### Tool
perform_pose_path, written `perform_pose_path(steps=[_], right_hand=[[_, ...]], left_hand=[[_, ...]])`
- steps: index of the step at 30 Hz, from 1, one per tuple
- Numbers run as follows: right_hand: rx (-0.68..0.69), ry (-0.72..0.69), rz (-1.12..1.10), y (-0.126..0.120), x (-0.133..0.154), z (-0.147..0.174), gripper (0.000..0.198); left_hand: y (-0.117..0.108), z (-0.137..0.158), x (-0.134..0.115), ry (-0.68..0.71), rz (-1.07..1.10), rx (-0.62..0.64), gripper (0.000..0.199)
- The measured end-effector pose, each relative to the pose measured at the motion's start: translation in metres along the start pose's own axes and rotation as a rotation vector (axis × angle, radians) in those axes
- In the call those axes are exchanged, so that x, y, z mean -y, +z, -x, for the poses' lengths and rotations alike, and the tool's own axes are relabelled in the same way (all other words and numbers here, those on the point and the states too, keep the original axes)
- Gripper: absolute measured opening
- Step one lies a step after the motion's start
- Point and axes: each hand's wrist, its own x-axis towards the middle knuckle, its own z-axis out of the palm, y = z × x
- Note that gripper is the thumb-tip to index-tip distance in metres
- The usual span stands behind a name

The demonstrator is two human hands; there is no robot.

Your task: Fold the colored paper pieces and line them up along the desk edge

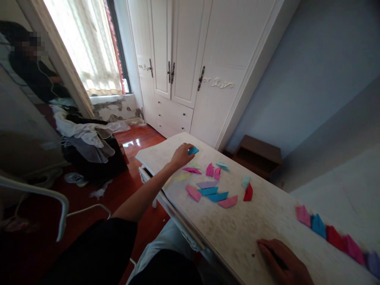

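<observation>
My left hand (pixel 181 156) reaches across the white table, its fingers closed on a blue folded paper piece (pixel 194 151). My right hand (pixel 283 263) rests on the near right of the tabletop, thumb and forefinger tips together, with nothing visible in them. Between the hands lie several loose folded pieces: a lilac one (pixel 207 184), a pink one (pixel 193 192), a blue one (pixel 218 196) and a magenta one (pixel 209 170). A red piece (pixel 248 192) touches a pale green one (pixel 246 182). Along the right edge runs a row of coloured pieces, including a red one (pixel 335 237).
A white wardrobe (pixel 184 59) stands behind the table (pixel 237 233). Beyond its far edge is a brown open cabinet (pixel 258 152). Clothes (pixel 86 132) are heaped at the left, near a white metal frame (pixel 61 198). A mirror at far left reflects a person.
</observation>
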Motion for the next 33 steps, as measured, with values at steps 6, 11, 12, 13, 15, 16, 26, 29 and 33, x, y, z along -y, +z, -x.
perform_pose_path(steps=[6,11,12,13,15,16,26,29,33], right_hand=[[0.039,0.075,-0.030,-0.001,0.006,-0.002,0.032],[0.063,0.144,-0.094,-0.006,0.012,-0.006,0.031],[0.065,0.164,-0.116,-0.007,0.013,-0.007,0.031],[0.067,0.194,-0.143,-0.009,0.014,-0.007,0.031],[0.053,0.273,-0.223,-0.011,0.013,-0.007,0.030],[0.026,0.322,-0.268,-0.013,0.013,-0.007,0.030],[-0.196,0.460,-0.697,-0.010,0.002,-0.001,0.037],[-0.309,0.519,-0.704,-0.011,0.001,-0.001,0.035],[-0.410,0.492,-0.694,-0.014,0.003,-0.001,0.037]], left_hand=[[0.004,0.035,-0.063,0.134,0.718,0.094,0.032],[0.019,0.059,-0.114,0.078,1.172,0.394,0.035],[0.022,0.063,-0.122,0.081,1.195,0.435,0.036],[0.026,0.068,-0.130,0.097,1.198,0.475,0.036],[0.034,0.076,-0.145,0.169,1.149,0.541,0.033],[0.039,0.080,-0.152,0.214,1.103,0.564,0.032],[0.090,0.107,-0.209,0.568,0.878,0.810,0.043],[0.100,0.113,-0.216,0.542,1.025,0.829,0.053],[0.109,0.121,-0.223,0.316,1.254,0.840,0.058]])
